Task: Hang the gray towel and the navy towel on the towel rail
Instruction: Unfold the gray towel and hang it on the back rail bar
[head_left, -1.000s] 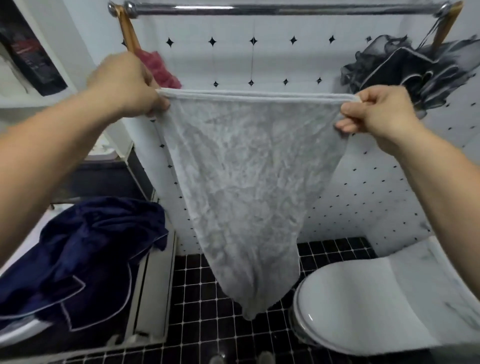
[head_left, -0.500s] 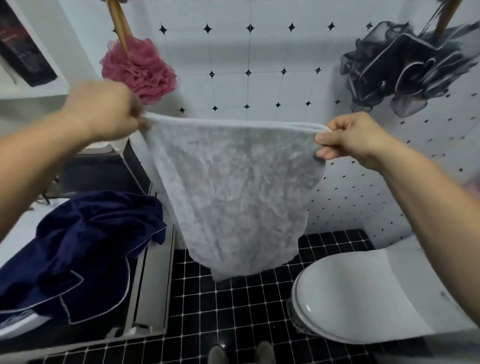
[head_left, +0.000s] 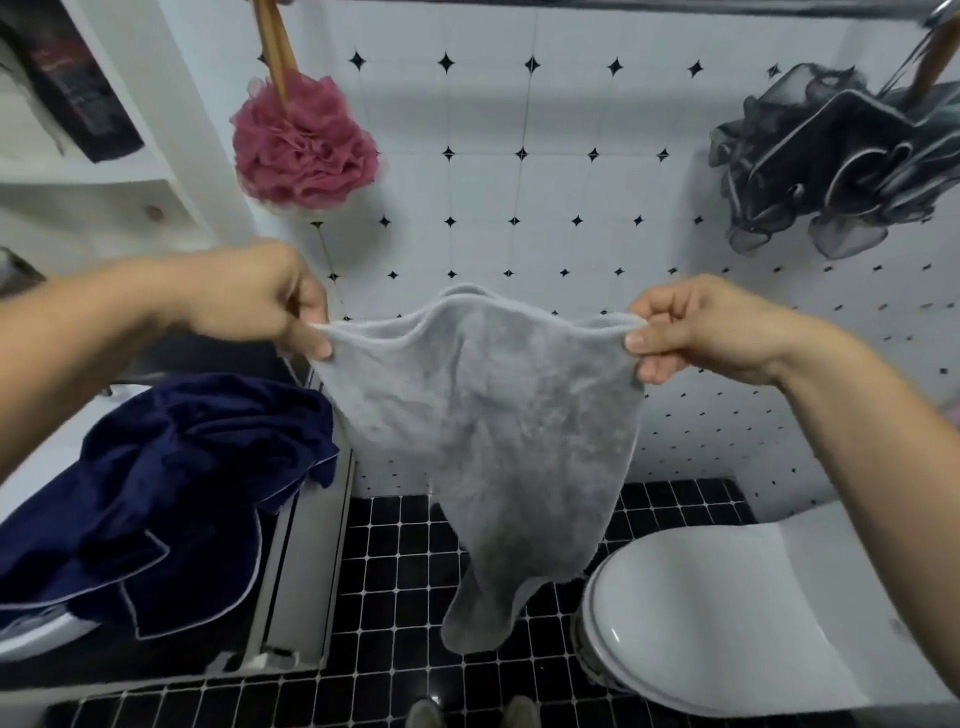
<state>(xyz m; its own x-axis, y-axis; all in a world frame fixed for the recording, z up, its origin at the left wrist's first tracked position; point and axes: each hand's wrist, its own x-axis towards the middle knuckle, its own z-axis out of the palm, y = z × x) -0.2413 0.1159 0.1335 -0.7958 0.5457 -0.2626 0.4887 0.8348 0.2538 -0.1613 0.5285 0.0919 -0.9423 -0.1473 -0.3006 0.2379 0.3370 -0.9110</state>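
The gray towel (head_left: 483, 431) hangs in mid-air in front of the tiled wall, held by its two top corners. My left hand (head_left: 260, 299) pinches the left corner and my right hand (head_left: 701, 327) pinches the right one. Its top edge sags and bulges upward between them. The navy towel (head_left: 171, 499) lies crumpled at the lower left on a white surface. Only a thin strip of the towel rail (head_left: 675, 4) shows along the very top edge of the view.
A pink bath pouf (head_left: 304, 148) hangs at the upper left and a dark gray pouf (head_left: 831, 161) at the upper right. A white toilet lid (head_left: 727, 613) sits at the lower right. Black floor tiles (head_left: 395, 571) lie below. White shelves (head_left: 104, 171) stand at left.
Both hands have come down and closer together with the gray towel, so its top edge went from taut to slack. The rail has slid almost out of view at the top.
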